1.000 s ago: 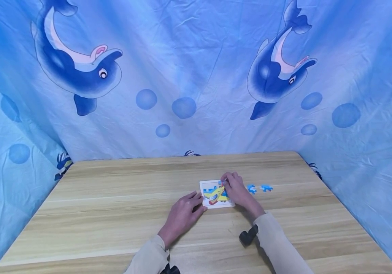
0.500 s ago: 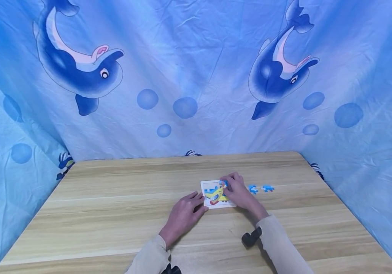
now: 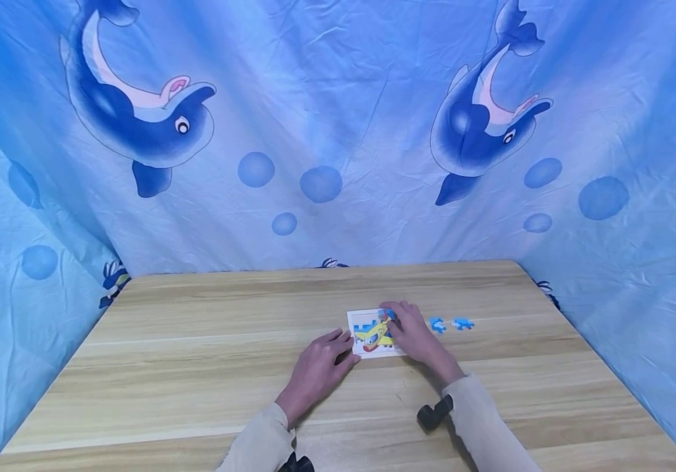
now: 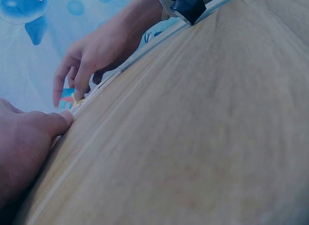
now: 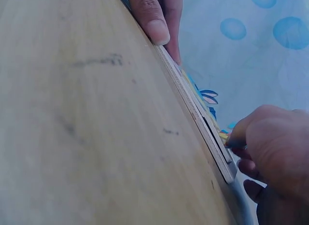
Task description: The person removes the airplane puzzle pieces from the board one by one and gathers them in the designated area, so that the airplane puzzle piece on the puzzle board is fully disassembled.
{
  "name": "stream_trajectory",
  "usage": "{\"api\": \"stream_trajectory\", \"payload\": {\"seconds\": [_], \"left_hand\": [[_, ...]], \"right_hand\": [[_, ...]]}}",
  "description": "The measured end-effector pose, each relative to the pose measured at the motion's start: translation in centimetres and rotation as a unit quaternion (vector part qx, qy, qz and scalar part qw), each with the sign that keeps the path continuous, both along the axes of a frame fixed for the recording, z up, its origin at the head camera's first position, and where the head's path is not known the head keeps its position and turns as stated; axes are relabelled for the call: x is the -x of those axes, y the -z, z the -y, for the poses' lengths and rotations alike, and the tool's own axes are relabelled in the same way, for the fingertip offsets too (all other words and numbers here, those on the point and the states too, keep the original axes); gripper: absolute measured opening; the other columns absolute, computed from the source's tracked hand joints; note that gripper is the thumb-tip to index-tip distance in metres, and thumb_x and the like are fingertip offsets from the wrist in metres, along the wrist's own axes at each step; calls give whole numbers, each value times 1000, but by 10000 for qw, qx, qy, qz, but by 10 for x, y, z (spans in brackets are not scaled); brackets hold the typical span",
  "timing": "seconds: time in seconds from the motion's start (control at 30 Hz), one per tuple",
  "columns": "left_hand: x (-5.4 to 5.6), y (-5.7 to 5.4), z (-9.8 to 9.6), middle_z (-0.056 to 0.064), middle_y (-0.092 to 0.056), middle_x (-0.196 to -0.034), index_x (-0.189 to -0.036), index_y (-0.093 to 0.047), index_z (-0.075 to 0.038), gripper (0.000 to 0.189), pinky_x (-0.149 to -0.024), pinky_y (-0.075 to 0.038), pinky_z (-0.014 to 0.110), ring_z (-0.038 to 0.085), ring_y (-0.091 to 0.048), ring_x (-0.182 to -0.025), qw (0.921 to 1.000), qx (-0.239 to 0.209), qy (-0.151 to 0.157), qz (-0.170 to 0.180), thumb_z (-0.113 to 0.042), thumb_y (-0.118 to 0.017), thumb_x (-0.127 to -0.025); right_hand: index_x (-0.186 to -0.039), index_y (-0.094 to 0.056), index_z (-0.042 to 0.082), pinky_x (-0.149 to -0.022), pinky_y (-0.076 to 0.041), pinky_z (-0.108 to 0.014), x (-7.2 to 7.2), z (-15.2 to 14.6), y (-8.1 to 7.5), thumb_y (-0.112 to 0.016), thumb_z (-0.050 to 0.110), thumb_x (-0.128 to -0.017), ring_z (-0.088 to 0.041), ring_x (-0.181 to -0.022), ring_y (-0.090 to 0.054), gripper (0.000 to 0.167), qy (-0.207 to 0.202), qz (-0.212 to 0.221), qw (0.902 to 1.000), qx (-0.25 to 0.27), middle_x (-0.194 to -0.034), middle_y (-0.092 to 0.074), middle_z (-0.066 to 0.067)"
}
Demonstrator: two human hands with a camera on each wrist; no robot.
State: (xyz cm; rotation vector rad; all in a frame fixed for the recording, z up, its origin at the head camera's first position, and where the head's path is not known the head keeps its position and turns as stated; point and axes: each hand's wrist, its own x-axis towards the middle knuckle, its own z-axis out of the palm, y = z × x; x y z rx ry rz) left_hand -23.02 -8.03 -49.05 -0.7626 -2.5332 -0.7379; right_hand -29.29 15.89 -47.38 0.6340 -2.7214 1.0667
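A jigsaw board (image 3: 373,354) with a white border and a yellow airplane picture lies on the wooden table. At its lower left corner rests my left hand (image 3: 317,368), thumb and fingers loosely extended against the edge. My right hand (image 3: 413,333) is over the board's upper right part and pinches a blue-and-red puzzle piece (image 4: 67,97) there. That hand covers the right side of the board. Seen from the right wrist, the board's edge (image 5: 193,114) runs between the left thumb (image 5: 157,31) and the right hand's curled fingers.
Two loose blue-and-white puzzle pieces lie on the table (image 3: 196,367) right of the board: a nearer piece (image 3: 437,325) and a farther piece (image 3: 463,324). A blue dolphin-print curtain (image 3: 338,131) hangs behind the table and along both sides.
The right fingers have shifted slightly at the board's upper right, with the puzzle piece settling lower there. The left hand stays at the board's edge.
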Motion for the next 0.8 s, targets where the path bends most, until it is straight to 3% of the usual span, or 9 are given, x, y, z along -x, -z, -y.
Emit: {"api": "stream_trajectory", "payload": {"seconds": [0.2,0.37,0.63,0.8], "left_hand": [[-1,-1,-1,11,-69,-131,-125,-74,-3,40,-103,-53,49,34,-63,-126,10000,25,-38,86,-30,-77,-95],[-2,-1,-1,11,-69,-131,-126,-74,-3,41,-103,-52,48,33,-62,-127,9999,35,-73,128,-31,-77,-96],[-2,-1,-2,11,-69,-131,-125,-75,-4,40,-103,-52,49,33,-62,-126,9999,-12,-56,123,-32,-77,-95],[-2,0,-2,11,-69,-131,-125,-75,-4,40,-103,-52,49,33,-62,-126,9999,2,-78,122,-32,-77,-95]], "right_hand": [[-140,-54,1,-71,-53,-29,0,-1,-1,-59,0,-102,-19,-83,-58,38,84,515,9918,1166,-95,-58,-6],[-124,-62,5,-72,-51,-27,-1,-4,-2,-64,7,-103,-21,-86,-58,22,358,360,9837,1723,-97,-61,-8],[-134,-61,-1,-80,-53,-30,-4,-22,-5,-63,2,-101,-23,-89,-62,33,405,45,9808,1908,-97,-64,-10],[-130,-64,-2,-84,-53,-27,-6,-40,-7,-64,4,-101,-22,-92,-62,29,604,-35,9781,1991,-100,-66,-12]]}}
